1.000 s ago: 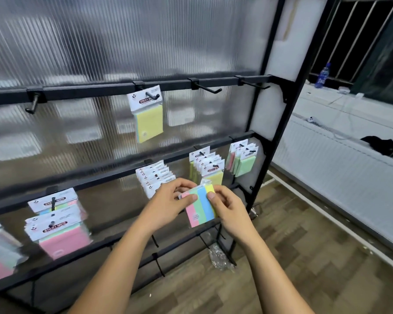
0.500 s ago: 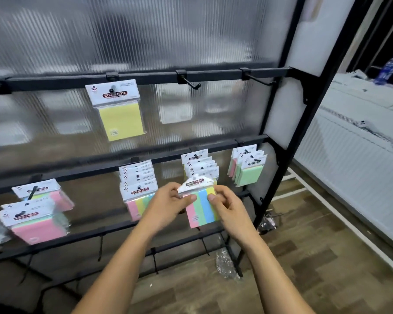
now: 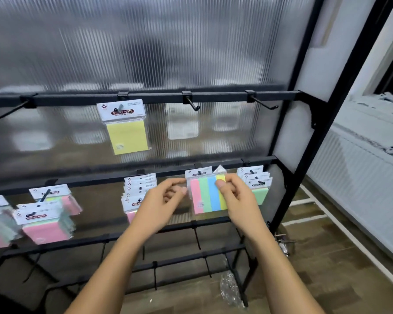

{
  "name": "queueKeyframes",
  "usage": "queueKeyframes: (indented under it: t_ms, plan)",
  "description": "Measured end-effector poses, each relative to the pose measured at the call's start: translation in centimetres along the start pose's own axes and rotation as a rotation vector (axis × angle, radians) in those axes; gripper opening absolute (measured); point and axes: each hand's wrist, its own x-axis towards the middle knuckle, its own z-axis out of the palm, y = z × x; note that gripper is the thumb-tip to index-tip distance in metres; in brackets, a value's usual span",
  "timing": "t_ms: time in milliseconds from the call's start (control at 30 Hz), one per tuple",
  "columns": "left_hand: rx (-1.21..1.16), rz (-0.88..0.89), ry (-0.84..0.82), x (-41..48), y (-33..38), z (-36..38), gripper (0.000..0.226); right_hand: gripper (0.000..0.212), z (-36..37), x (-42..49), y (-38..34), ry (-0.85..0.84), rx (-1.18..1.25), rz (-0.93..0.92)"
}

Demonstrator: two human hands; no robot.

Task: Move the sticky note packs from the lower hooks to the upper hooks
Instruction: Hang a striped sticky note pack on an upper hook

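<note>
My right hand grips a striped sticky note pack in pink, green, blue and yellow, thumb on its front. It is held in front of the lower rail's third hook. My left hand pinches the pack's left edge with its fingertips. A yellow pack hangs from a hook on the upper rail. Two empty upper hooks lie to its right, and another is far left. Stacks of packs hang on the lower hooks.
A black frame post bounds the rack on the right, and ribbed translucent panels sit behind it. Bare hooks stick out from the bottom rails. Crumpled plastic lies on the wooden floor. A white ribbed panel stands to the right.
Both hands have lifted the striped pack a little, up to the level of the lower rail. My left fingers have shifted from its top corner to its left edge. The view has swung left.
</note>
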Motion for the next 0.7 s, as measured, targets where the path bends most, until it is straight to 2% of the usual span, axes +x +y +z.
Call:
queueKeyframes:
  t_ms: [133,300,467,700]
  plan:
    - [0.143,0.056,-0.006,0.5,0.8,-1.0,0.016,0.008,-0.1,0.7,-3.1,0.021,0.078,-0.061]
    - [0.263,0.099,-0.067,0.9,0.8,-1.4,0.017,0.026,0.3,0.6,-5.9,-0.014,0.223,-0.087]
    - [0.435,0.129,-0.077,1.3,-0.2,-1.8,0.014,0.018,1.0,0.9,-7.2,0.012,0.212,-0.088]
    - [0.613,0.143,-0.112,1.5,-0.8,-1.9,0.021,0.024,1.3,2.5,-8.4,-0.049,0.236,-0.124]
